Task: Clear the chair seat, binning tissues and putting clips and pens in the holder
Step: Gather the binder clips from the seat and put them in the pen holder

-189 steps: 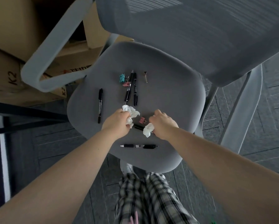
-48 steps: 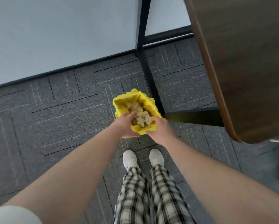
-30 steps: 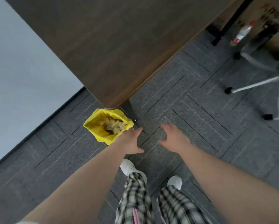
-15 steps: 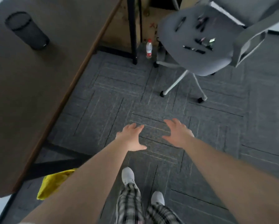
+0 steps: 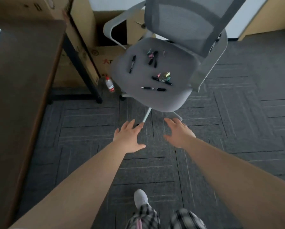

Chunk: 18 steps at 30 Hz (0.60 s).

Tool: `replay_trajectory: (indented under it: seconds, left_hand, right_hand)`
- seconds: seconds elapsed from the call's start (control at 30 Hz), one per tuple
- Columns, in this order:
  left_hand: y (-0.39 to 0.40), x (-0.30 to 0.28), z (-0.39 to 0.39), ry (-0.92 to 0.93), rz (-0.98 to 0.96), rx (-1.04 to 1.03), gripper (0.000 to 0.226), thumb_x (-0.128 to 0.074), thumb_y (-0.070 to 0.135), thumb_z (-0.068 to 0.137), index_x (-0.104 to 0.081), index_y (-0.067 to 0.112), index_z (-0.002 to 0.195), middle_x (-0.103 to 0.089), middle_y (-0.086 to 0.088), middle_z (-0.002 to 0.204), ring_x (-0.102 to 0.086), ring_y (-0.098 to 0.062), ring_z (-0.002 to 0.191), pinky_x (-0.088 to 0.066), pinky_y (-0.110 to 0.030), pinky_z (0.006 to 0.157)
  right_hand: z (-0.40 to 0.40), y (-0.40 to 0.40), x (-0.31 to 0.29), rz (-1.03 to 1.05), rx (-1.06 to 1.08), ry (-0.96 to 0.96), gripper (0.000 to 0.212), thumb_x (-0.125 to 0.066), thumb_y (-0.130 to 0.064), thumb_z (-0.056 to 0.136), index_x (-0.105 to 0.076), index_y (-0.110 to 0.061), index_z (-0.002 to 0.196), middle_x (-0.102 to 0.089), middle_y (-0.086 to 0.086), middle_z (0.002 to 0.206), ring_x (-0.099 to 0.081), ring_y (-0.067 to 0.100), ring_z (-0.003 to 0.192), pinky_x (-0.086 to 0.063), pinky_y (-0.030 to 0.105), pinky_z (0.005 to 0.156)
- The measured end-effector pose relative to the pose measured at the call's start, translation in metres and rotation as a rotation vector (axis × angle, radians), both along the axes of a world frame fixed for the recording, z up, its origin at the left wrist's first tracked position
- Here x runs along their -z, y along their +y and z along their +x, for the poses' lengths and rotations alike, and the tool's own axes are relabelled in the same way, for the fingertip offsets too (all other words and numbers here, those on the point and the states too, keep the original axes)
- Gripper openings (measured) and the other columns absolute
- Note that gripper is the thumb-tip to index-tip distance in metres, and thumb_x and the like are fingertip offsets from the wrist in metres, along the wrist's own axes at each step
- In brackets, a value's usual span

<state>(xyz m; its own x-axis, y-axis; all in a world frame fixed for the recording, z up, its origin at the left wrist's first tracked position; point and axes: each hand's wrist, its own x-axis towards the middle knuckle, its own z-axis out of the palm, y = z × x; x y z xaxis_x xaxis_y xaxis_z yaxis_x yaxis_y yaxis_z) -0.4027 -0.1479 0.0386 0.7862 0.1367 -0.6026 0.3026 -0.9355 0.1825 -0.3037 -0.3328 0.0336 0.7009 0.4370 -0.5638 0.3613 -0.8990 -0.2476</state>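
Grey carpet (image 5: 237, 129) is lying under a far chair seat (image 5: 174, 96) bearing pens (image 5: 153, 88); left hand (image 5: 128, 138) and right hand (image 5: 179, 134) are hovering open, empty.

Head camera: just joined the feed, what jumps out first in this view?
The grey chair seat at upper centre draws the eye, strewn with black pens and small coloured clips; no tissues show on it. In front of it, the left hand and right hand hover open and empty above the carpet. A small bottle stands on the floor by the desk leg, left of the chair.
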Motion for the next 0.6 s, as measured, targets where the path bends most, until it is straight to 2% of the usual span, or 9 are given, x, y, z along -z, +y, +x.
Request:
replay_trajectory:
  seconds: [0.27, 0.47, 0.6]
  left_hand:
    - [0.043, 0.001, 0.124, 0.005, 0.037, 0.071, 0.094, -0.057, 0.059, 0.083, 0.003, 0.036, 0.15, 0.003, -0.002, 0.162, 0.001, -0.028, 0.149, -0.02, -0.056, 0.116]
    - [0.06, 0.021, 0.213, 0.079, 0.063, 0.1, 0.09, -0.055, 0.058, 0.084, 0.001, 0.034, 0.151, 0.0, -0.005, 0.161, -0.003, -0.031, 0.148, -0.025, -0.055, 0.114]
    - [0.071, 0.036, 0.284, 0.05, 0.028, 0.03, 0.077, -0.054, 0.048, 0.09, -0.007, 0.035, 0.15, -0.005, -0.005, 0.161, -0.011, -0.033, 0.146, -0.032, -0.054, 0.109]
  right_hand:
    - [0.109, 0.038, -0.004, 0.063, 0.074, -0.021, 0.069, -0.053, -0.028, 0.093, -0.013, -0.033, 0.149, -0.03, 0.006, 0.147, -0.035, 0.031, 0.133, -0.049, 0.048, 0.093]
    - [0.2, 0.059, 0.026, 0.021, 0.113, 0.036, 0.069, -0.049, -0.023, 0.093, -0.011, -0.036, 0.148, -0.021, 0.004, 0.151, -0.04, 0.034, 0.128, -0.049, 0.053, 0.091]
    - [0.252, 0.079, 0.043, 0.029, 0.17, 0.089, 0.069, -0.048, -0.016, 0.091, -0.013, -0.037, 0.147, -0.029, 0.005, 0.139, -0.041, 0.033, 0.121, -0.048, 0.045, 0.087]
